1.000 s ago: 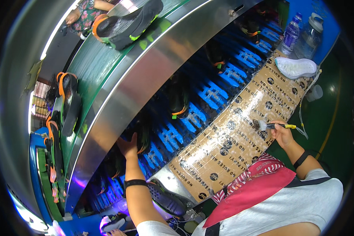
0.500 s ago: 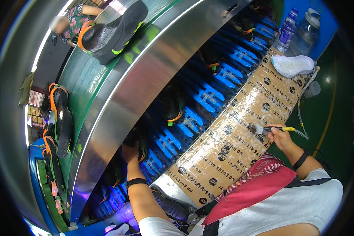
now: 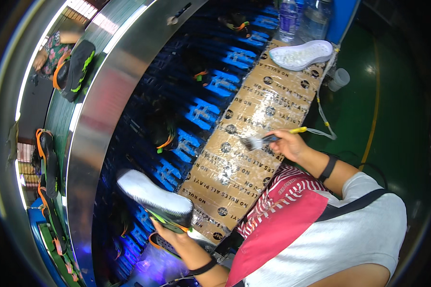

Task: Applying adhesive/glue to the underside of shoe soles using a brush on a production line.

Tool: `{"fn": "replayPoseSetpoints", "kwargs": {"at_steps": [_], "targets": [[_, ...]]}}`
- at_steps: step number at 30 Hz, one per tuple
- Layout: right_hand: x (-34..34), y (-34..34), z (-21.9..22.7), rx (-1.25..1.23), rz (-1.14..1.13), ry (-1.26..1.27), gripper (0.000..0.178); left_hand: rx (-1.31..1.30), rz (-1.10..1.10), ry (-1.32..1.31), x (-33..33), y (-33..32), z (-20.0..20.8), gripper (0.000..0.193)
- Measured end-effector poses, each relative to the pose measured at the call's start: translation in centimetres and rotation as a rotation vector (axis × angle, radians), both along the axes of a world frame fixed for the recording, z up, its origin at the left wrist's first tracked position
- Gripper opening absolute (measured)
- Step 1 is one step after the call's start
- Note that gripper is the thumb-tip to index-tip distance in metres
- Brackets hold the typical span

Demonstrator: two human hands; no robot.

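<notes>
My left hand (image 3: 170, 233) grips a dark shoe upper (image 3: 154, 197) from below, near one end. Its pale underside faces up, and it is raised over the near left end of the bench. Wrapped round the handle of a flat brush (image 3: 254, 143), my right hand (image 3: 289, 145) hovers over the cardboard-covered bench (image 3: 222, 179). A yellow piece and a pale cord (image 3: 323, 134) trail from the handle's end. At the bench's far end lies a white shoe sole (image 3: 301, 55) with whitish stuff inside.
Blue slatted racks (image 3: 201, 114) carrying dark shoes run left of the bench. Beyond a metal guard (image 3: 100, 103), more dark shoes (image 3: 74, 71) sit on a green belt. Bottles (image 3: 287, 21) stand behind the sole. A clear cup (image 3: 338, 79) is beside the bench. Another person (image 3: 55, 50) is at far left.
My left hand has come up out of the rack with the shoe upper, its pale underside now showing. My right hand still holds the brush over the bench. The whole view has shifted.
</notes>
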State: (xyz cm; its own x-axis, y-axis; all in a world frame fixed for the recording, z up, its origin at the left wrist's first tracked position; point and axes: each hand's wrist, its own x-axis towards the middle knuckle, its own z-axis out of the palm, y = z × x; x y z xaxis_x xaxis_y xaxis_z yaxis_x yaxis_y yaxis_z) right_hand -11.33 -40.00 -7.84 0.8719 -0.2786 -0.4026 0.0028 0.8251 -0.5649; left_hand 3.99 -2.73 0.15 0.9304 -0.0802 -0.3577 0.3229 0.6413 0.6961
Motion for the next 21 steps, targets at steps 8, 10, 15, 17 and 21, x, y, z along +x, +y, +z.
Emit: {"fn": "replayPoseSetpoints", "kwargs": {"at_steps": [8, 10, 15, 17, 21], "targets": [[4.8, 8.0, 8.1, 0.128, 0.312, -0.274, 0.03, -0.37, -0.049, -0.059, -9.1, -4.9, -1.0, 0.049], [5.3, 9.8, 9.1, 0.047, 0.346, -0.31, 0.031, -0.451, -0.057, -0.065, -10.0, -6.0, -0.2, 0.049], [6.0, 13.2, 12.8, -0.477, 0.31, -0.344, 0.028, -0.434, -0.071, -0.168, -10.6, -6.9, 1.2, 0.048], [6.0, 14.7, 12.0, -0.639, 0.213, -0.443, 0.026, -0.281, -0.112, -0.271, -11.0, -7.0, 1.7, 0.048], [5.5, 16.0, 11.9, -1.016, 0.019, -0.706, 0.021, -0.72, 0.013, 0.006, -11.3, -5.9, 1.4, 0.054]]}}
